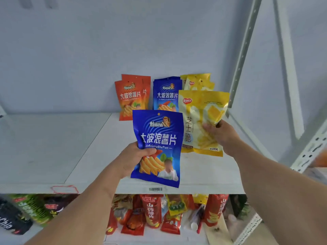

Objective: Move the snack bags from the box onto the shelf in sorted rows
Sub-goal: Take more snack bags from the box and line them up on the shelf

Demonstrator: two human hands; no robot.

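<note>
The left hand [135, 159] grips a blue snack bag [159, 147] by its left edge, thumb across the front, and holds it upright above the near part of the shelf [99, 147]. The right hand [219, 134] holds a yellow snack bag [201, 121] from its right side, fingers curled over the front of the pack, also upright and just to the right of the blue one; the two bags overlap slightly at their edges.

Farther back on the shelf, against the pale wall [106, 50], three short rows stand side by side: orange bags [131, 98] on the left, blue bags [167, 94] in the middle, and yellow bags [197, 82] on the right. The held yellow bag hides the lower part of the yellow row, and the held blue bag covers the foot of the blue row.

A barcode sticker [155, 189] sits on the shelf's near edge, with a red-bordered label [64, 189] farther left. Below the shelf lies a jumble of mixed snack packs [152, 214], mostly red, with green and dark ones to the left. A perforated metal upright [242, 50] rises at the right.
</note>
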